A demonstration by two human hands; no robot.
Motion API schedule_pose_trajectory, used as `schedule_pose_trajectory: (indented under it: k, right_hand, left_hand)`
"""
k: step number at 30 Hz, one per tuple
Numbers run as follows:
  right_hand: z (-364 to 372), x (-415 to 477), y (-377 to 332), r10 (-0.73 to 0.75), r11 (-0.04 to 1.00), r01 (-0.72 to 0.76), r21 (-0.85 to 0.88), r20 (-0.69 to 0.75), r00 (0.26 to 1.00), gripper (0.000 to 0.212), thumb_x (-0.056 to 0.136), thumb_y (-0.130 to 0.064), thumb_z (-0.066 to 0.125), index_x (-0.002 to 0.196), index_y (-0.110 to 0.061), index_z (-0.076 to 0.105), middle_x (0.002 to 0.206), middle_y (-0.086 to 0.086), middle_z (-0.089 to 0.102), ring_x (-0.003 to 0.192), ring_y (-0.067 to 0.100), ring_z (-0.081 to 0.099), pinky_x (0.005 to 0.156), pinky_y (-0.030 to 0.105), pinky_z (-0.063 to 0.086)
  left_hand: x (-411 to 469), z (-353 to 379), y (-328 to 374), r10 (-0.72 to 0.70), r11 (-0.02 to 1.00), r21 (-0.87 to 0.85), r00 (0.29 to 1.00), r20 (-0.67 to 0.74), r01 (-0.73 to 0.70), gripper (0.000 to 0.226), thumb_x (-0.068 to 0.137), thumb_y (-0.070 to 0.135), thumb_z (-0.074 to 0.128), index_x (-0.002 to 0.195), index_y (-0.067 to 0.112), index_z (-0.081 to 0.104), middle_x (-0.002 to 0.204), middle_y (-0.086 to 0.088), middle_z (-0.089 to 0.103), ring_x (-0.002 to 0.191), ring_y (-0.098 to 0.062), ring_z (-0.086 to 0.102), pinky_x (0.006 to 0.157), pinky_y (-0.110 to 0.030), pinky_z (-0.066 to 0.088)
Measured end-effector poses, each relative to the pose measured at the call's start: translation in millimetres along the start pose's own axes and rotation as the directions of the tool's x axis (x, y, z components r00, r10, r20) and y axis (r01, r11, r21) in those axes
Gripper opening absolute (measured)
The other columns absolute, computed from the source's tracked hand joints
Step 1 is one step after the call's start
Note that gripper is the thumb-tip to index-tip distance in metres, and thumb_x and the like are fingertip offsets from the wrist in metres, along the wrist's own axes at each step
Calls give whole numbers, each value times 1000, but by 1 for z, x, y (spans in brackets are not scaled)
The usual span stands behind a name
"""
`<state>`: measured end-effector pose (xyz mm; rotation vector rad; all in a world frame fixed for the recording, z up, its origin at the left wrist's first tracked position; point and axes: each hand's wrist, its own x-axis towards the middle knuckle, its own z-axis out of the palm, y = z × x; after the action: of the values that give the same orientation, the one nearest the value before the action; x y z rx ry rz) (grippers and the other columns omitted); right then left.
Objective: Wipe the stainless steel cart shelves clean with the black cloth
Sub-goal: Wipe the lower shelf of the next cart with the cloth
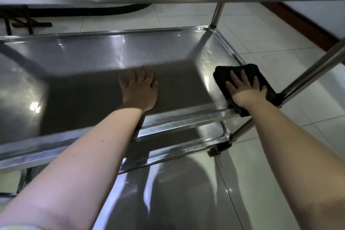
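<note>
We find the right hand (244, 87) pressed flat on the cloth (261, 80), fingers (234, 76) spread wide over it rather than gripping. The cloth lies under those fingers at the shelf's (104, 56) right near corner, touching the right rim and draping over the near rim beside the post (313, 73). The left hand (139, 87) rests palm down on bare steel, fingers open and holding nothing, well apart from the cloth. The shelf's long axis runs left to right, so nearly all unwiped surface lies leftward of the right fingers, toward the left hand. A dull streaked patch shows just beyond the fingertips at the far right corner. We judge the coming stroke belongs to the right hand, sweeping left along that axis; the left hand stands in its path and would need to lift.
</note>
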<state>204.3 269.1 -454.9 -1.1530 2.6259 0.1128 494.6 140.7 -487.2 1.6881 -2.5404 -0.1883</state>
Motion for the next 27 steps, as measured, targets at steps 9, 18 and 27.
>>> schedule_pose_trajectory:
  k: [9,18,27]
  right_hand:
    - [45,-86,-169,-147,989,146,-9,-32,989,60,96,-61,12,150,-47,-10,161,-6,-19,144,45,-18,105,71,-14]
    - [26,-111,-188,-343,809,407,424,-223,913,49,101,-31,39,149,-35,33,161,-9,22,149,31,6,119,46,5]
    - [39,-65,-112,-384,885,403,233,-125,915,47,104,-39,29,151,-40,26,162,-14,14,149,19,6,118,42,2]
  left_hand:
    - [0,-19,-16,24,959,-284,999,27,-15,47,106,26,23,153,29,24,163,4,8,150,-27,3,115,-60,0]
    - [-30,-63,-43,101,937,-320,985,-140,-141,45,104,23,37,149,19,36,160,-10,22,148,-29,13,118,-38,3]
    - [-67,-13,48,-57,997,-48,992,111,62,60,97,58,24,153,43,7,163,8,-6,149,-22,-9,112,-60,-16]
